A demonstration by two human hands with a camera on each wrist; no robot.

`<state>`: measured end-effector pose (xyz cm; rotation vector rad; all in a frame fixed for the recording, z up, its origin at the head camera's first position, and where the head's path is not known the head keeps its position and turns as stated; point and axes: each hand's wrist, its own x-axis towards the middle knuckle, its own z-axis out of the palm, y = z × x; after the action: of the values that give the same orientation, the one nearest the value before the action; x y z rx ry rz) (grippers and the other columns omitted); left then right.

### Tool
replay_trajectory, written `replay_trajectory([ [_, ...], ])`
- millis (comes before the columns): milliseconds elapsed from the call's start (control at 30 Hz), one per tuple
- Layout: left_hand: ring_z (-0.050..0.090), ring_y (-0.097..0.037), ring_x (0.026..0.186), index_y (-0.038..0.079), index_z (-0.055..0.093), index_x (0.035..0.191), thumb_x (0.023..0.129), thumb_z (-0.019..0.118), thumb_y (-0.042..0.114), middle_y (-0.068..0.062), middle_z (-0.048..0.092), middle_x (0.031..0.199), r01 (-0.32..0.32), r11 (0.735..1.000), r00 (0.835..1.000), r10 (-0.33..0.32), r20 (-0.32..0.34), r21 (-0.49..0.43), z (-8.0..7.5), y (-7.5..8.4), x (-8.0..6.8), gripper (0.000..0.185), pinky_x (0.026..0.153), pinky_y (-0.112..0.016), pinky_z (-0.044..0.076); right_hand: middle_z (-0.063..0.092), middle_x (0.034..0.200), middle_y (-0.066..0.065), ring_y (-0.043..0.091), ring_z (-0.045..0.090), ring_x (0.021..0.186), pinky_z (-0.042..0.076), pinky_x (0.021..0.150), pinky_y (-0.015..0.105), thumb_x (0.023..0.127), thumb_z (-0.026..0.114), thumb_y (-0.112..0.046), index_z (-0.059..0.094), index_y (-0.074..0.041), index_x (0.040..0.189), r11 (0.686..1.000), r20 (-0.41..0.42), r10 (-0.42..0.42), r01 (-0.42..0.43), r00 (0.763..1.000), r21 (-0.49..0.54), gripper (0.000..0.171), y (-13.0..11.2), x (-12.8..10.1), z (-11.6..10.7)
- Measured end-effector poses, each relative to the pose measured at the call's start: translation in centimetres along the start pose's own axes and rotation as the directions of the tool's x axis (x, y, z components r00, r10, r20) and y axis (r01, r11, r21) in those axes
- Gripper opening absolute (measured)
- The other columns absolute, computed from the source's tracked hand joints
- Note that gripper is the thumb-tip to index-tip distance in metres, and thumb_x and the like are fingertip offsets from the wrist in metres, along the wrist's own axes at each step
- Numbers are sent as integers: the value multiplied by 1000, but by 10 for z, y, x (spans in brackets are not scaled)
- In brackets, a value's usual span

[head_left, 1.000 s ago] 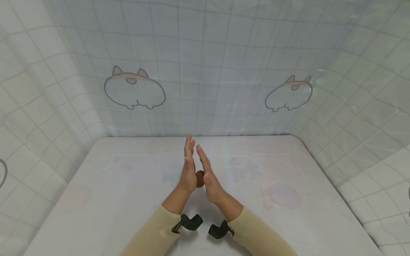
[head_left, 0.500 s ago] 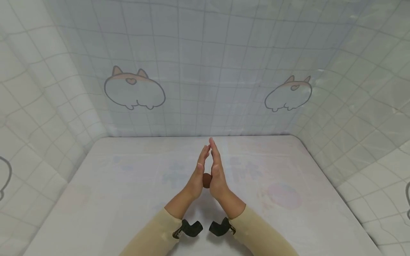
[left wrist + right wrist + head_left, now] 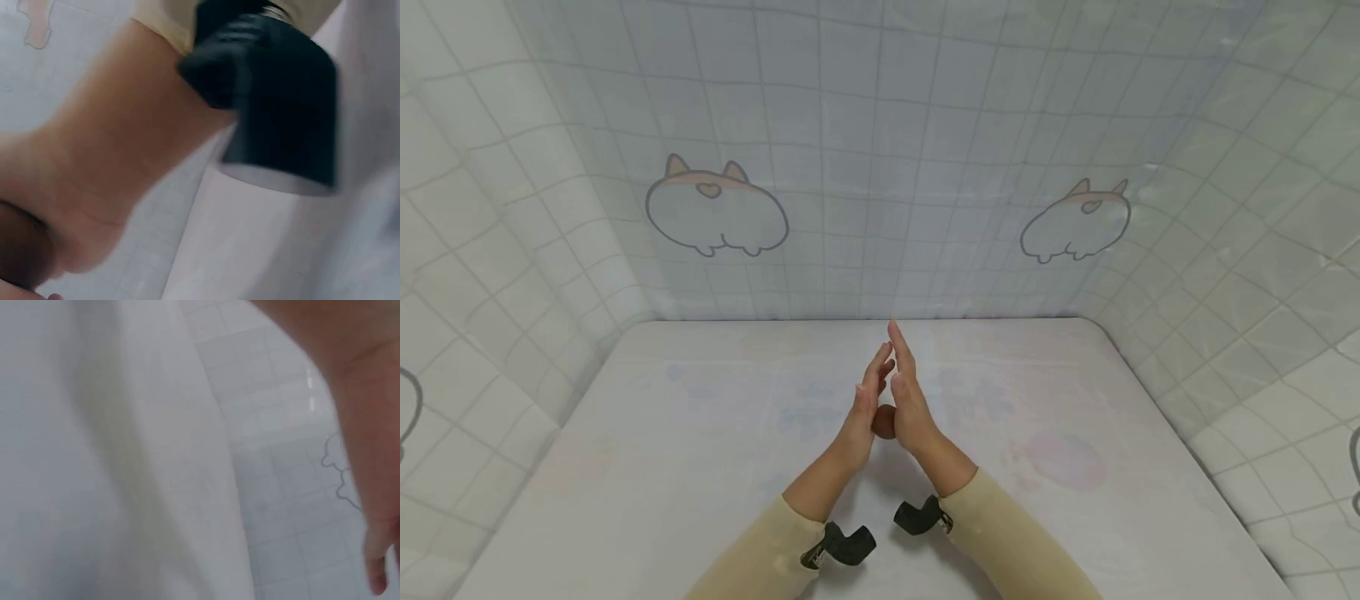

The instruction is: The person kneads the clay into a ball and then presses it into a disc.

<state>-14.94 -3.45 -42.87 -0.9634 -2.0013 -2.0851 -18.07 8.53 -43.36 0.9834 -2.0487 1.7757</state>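
A small brown lump (image 3: pixel 883 422) sits squeezed between my two palms above the middle of the white table (image 3: pixel 700 433). My left hand (image 3: pixel 862 410) and right hand (image 3: pixel 912 398) stand edge-up, fingers straight and pointing away from me, fingertips nearly meeting. Most of the lump is hidden by the palms. In the left wrist view the lump (image 3: pixel 22 253) shows dark against the heel of my left hand (image 3: pixel 106 162). The right wrist view catches only the blurred edge of my right hand (image 3: pixel 356 381).
Grid-patterned sheets with cartoon animal prints (image 3: pixel 715 208) wall the table on three sides. Black camera mounts sit on both wrists (image 3: pixel 846 542) (image 3: pixel 921 517). The tablecloth carries faint pastel prints (image 3: pixel 1060 462).
My palms have slid against each other: the right hand moved forward and the left hand back. Both hands drifted slightly right, the lump staying between them.
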Motion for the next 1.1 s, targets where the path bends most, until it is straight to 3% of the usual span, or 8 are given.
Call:
replay_trajectory([
  [167, 6, -35, 151, 12, 2, 161, 98, 6, 73, -10, -2, 167, -47, 998, 996, 45, -76, -29, -2, 6, 5, 89, 116, -63, 2, 1, 168, 4, 21, 5, 151, 12, 111, 70, 99, 15, -74, 3, -20, 163, 1000, 59, 24, -25, 998, 5, 84, 2, -5, 5],
  [200, 6, -33, 152, 12, 1, 161, 97, 7, 74, -9, -2, 167, -54, 998, 995, 51, -90, -28, -2, 7, 6, 90, 117, -62, 2, 1, 167, 5, 16, 23, 146, 24, 109, 65, 100, 13, -72, 2, -19, 163, 1000, 67, 13, -13, 998, 5, 83, 1, -6, 7],
  [300, 3, -32, 152, 14, 0, 162, 96, 9, 76, -8, -3, 167, -50, 999, 991, 48, -123, -11, -3, 8, 8, 91, 115, -66, 1, 2, 167, 10, 9, 21, 146, 23, 112, 62, 102, 11, -67, 2, -11, 162, 998, 75, -54, 55, 996, -11, 82, -1, -9, 10],
  [400, 3, -32, 151, 20, -1, 162, 93, 9, 79, -5, -1, 167, -22, 999, 988, 25, -155, 23, -5, 8, 10, 91, 111, -72, 1, 3, 167, 14, 14, 22, 148, 22, 114, 58, 104, 9, -62, 2, -5, 160, 993, 79, -113, 114, 990, -2, 80, -5, -12, 14],
  [433, 4, -32, 151, 21, -1, 162, 92, 9, 81, -5, 0, 167, -11, 1000, 986, 16, -169, 30, -6, 8, 11, 92, 110, -73, 1, 2, 167, 15, 19, 2, 153, 8, 116, 62, 104, 9, -62, 2, -4, 160, 991, 80, -131, 132, 988, 1, 81, -5, -12, 15],
  [633, 9, -28, 151, 24, 2, 162, 91, 10, 83, -3, 7, 166, 42, 998, 971, -31, -239, 41, -11, 5, 14, 92, 113, -70, 4, 1, 166, 18, 31, 0, 153, 4, 116, 65, 104, 8, -64, 1, 0, 159, 981, 85, -185, 179, 979, 73, 85, -15, -15, 19],
  [900, 13, -30, 152, 25, 5, 162, 98, 6, 73, 0, 6, 167, 143, 988, 981, -134, -141, 58, -7, -6, 9, 80, 114, -68, 7, 10, 165, 20, 32, 6, 153, 7, 120, 52, 103, 10, -65, 10, 4, 158, 972, -24, -222, 223, 975, 69, 88, -29, -5, 10],
  [1100, 12, -42, 150, 18, 1, 162, 99, 4, 71, -3, 0, 168, 108, 994, 992, -107, -74, 13, 0, -8, 4, 83, 116, -65, 8, 11, 166, 16, 32, 9, 152, 10, 119, 57, 103, 12, -66, 11, 0, 159, 983, -58, -182, 184, 982, 27, 87, -25, 5, 3],
])
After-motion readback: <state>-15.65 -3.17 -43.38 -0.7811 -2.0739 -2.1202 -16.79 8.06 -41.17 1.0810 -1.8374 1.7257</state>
